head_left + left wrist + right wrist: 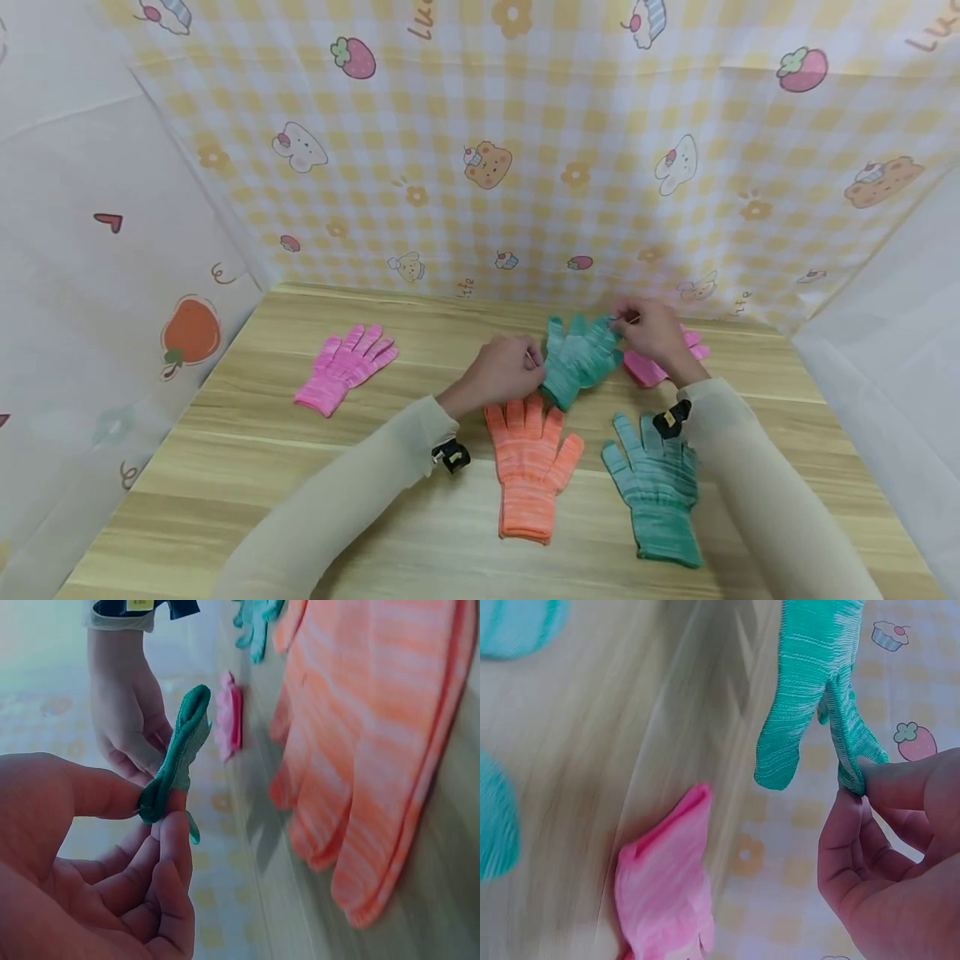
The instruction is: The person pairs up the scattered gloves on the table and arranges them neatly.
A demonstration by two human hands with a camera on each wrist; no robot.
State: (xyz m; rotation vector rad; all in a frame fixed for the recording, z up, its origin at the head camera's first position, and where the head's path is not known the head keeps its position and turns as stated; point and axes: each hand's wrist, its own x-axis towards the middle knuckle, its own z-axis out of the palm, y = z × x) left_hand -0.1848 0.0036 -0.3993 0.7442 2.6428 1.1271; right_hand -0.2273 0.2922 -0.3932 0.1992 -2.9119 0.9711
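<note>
a yellow-and-white checked cloth [435, 92], printed with strawberries, cupcakes and cartoon animals, hangs behind a pale wood-grain table [420, 550]; a white printed sheet [60, 183] covers the side to the person's left. a green knitted fabric glove with lighter flecks [581, 358] is held up off the tabletop near the back edge, stretched between two bare hands. the left hand [504, 368] pinches its cuff between thumb and fingers, and the right hand [652, 329] pinches one of its fingertips; another glove finger hangs free beside that pinch. just below the cuff, an orange knitted glove [528, 467] lies flat, its fingers pointing toward the cloth. well apart on the left lies a bright pink knitted glove [345, 371]. a second pink glove [645, 367] rests near the back, partly hidden by the right hand. nearer the person, a second green glove [660, 492] lies right of the orange one, partly covered by a small black wrist device [671, 419] on the right cream sleeve [765, 475].
</note>
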